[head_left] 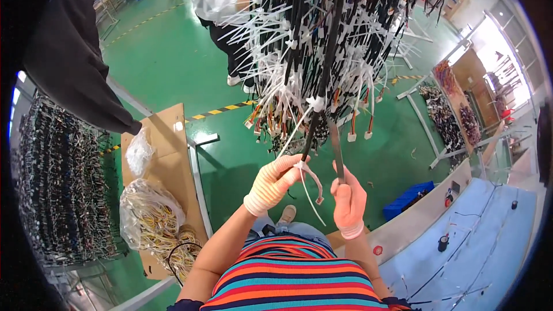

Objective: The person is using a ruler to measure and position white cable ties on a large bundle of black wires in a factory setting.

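In front of me hangs a dense bundle of black wire harnesses (pixel 331 40) with white cable ties and small connectors. My left hand (pixel 269 185), in a pale striped glove, is closed around the lower end of one black harness cable (pixel 310 137). From its fingertips hang a white cable tie (pixel 311 198) and a short wire branch (pixel 314 180) ending in a small connector. To its right, my right hand (pixel 349 203), in a pinkish glove, is closed on a flat dark grey strip (pixel 336 148) pointing upward; I cannot tell its exact kind.
A cardboard-topped bench (pixel 165 138) at left carries clear plastic bags and a bag of yellowish wires (pixel 151 210). A black cloth (pixel 72 57) hangs above it. Another person (pixel 216 6) stands beyond the bundle. A blue bin (pixel 408 200) and light-blue board (pixel 461 247) are at right.
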A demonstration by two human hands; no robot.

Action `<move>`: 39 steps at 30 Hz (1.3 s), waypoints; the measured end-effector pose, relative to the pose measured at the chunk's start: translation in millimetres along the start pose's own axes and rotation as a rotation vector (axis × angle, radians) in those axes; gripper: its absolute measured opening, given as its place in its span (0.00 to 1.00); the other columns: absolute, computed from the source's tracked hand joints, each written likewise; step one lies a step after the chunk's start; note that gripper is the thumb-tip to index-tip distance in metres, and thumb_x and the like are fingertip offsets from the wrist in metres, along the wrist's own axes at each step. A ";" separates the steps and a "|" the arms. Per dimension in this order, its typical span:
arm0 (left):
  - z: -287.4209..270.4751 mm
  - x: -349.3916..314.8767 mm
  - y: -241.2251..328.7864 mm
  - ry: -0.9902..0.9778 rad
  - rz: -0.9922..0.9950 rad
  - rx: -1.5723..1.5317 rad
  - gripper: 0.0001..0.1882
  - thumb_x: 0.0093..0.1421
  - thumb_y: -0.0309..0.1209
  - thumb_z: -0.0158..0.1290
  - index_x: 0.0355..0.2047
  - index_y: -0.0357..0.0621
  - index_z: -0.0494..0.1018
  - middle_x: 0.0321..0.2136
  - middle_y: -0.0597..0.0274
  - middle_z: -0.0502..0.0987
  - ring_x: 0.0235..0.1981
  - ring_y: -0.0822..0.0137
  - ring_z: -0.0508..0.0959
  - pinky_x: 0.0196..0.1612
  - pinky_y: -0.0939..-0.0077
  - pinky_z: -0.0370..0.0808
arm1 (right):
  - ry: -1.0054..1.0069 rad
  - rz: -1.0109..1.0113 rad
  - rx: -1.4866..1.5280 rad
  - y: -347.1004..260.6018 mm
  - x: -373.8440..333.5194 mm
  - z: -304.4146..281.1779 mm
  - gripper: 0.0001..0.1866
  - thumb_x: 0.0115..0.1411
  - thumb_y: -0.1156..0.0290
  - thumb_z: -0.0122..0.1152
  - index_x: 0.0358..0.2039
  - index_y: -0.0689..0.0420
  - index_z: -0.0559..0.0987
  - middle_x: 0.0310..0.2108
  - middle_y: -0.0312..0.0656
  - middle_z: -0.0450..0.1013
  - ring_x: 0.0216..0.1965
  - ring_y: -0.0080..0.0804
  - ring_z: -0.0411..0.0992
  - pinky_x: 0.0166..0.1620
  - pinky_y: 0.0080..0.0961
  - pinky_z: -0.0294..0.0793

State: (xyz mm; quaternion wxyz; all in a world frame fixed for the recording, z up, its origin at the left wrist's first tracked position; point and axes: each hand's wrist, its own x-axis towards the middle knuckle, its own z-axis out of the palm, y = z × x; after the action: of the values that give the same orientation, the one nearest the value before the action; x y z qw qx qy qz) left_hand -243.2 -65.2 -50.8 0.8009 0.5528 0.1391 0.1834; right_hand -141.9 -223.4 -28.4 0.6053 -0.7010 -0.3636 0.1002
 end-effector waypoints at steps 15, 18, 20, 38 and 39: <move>-18.8 -35.6 33.6 0.138 -0.046 -0.013 0.13 0.62 0.32 0.48 0.44 0.38 0.72 0.22 0.72 0.68 0.21 0.82 0.63 0.23 0.87 0.61 | -0.199 -0.114 -0.198 -14.5 -13.6 12.5 0.15 0.60 0.72 0.47 0.47 0.59 0.74 0.24 0.44 0.68 0.22 0.36 0.67 0.28 0.23 0.67; -29.5 -41.6 39.9 0.105 -0.057 -0.020 0.14 0.62 0.32 0.48 0.45 0.38 0.71 0.22 0.72 0.68 0.20 0.82 0.62 0.22 0.87 0.61 | -0.185 -0.075 -0.177 -19.7 -20.3 23.9 0.15 0.61 0.70 0.47 0.46 0.59 0.74 0.27 0.46 0.71 0.24 0.39 0.69 0.29 0.25 0.68; -34.8 -45.9 49.0 0.102 -0.083 -0.072 0.14 0.62 0.32 0.48 0.46 0.39 0.71 0.22 0.72 0.67 0.20 0.82 0.62 0.22 0.88 0.61 | -0.249 -0.119 -0.279 -27.0 -16.4 34.3 0.15 0.60 0.71 0.47 0.45 0.61 0.74 0.27 0.47 0.71 0.23 0.38 0.69 0.29 0.24 0.68; -84.0 -34.1 46.4 -0.124 0.227 -0.048 0.18 0.59 0.30 0.51 0.49 0.40 0.67 0.39 0.65 0.66 0.26 0.79 0.66 0.29 0.87 0.66 | 0.119 -0.284 -0.387 -68.6 0.6 55.8 0.17 0.52 0.74 0.51 0.43 0.65 0.74 0.27 0.43 0.72 0.20 0.27 0.64 0.24 0.20 0.63; -91.5 -31.1 46.4 -0.200 0.239 0.042 0.19 0.58 0.30 0.52 0.49 0.40 0.66 0.46 0.63 0.62 0.30 0.76 0.68 0.33 0.84 0.68 | 0.141 -0.198 -0.306 -70.3 1.8 52.5 0.18 0.52 0.74 0.52 0.44 0.65 0.73 0.26 0.37 0.69 0.19 0.22 0.59 0.23 0.17 0.59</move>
State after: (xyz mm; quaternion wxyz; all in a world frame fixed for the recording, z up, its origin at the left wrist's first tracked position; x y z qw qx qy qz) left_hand -316.5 12.2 -38.8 0.7716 0.5974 -0.0046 0.2186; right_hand -198.4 -181.4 23.9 0.5225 -0.7510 -0.3983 -0.0659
